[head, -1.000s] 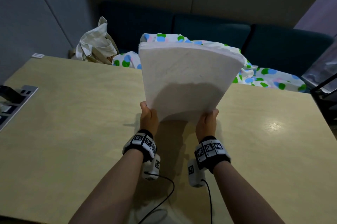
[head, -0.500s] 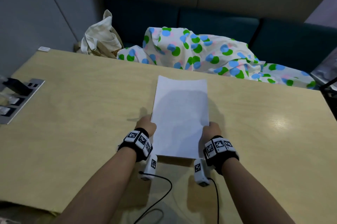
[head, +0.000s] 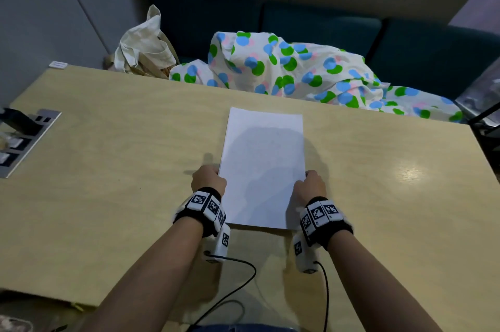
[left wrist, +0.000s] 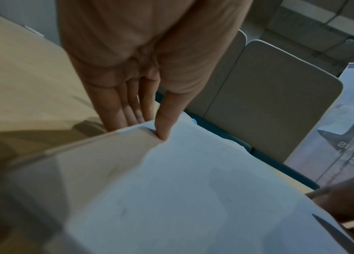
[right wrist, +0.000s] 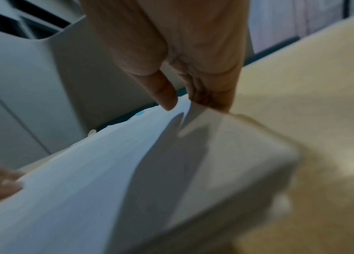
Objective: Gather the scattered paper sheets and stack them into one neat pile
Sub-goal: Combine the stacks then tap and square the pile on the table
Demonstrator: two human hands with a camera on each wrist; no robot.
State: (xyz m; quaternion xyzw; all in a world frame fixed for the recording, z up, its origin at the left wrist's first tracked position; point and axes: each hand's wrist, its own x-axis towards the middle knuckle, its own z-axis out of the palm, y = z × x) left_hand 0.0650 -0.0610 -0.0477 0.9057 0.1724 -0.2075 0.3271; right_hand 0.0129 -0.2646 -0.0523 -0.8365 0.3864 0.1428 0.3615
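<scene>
White paper stack [head: 263, 166]; pale wood table [head: 108, 169]; cream cloth [head: 284, 69], seemingly green, blue, pink dots.

Banner [left wrist: 345, 137]: pale mirrored letters, cut off and blurred, no word readable.
Wristbands [head: 205, 203]: black-and-white square code patterns, no letters.

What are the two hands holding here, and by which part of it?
Both hold the paper stack by its long side edges near the person: left hand on the left edge, right hand on the right, thumbs on top.
</scene>
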